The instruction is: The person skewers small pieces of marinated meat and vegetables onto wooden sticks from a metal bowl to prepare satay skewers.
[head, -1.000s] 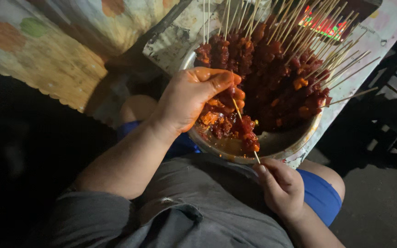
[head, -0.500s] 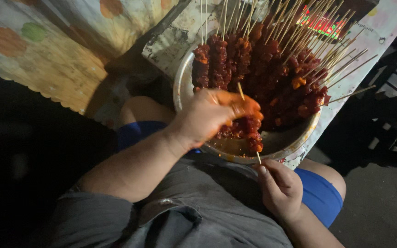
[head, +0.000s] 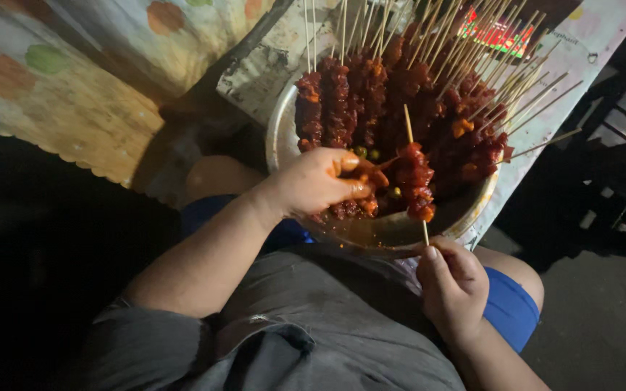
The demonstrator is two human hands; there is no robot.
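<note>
Head view: right hand (head: 452,288) pinches bamboo skewer (head: 416,174) by its lower end, upright over metal bowl (head: 282,130); left hand (head: 320,181) clutches marinated meat pieces (head: 360,206). Best keep the stick steady and push pieces on straight.

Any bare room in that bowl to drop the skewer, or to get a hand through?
Bowl is crowded: skewers fill its far side, left hand the near left. The only bare patch is near the rim, under the held skewer, above the right hand.
</note>
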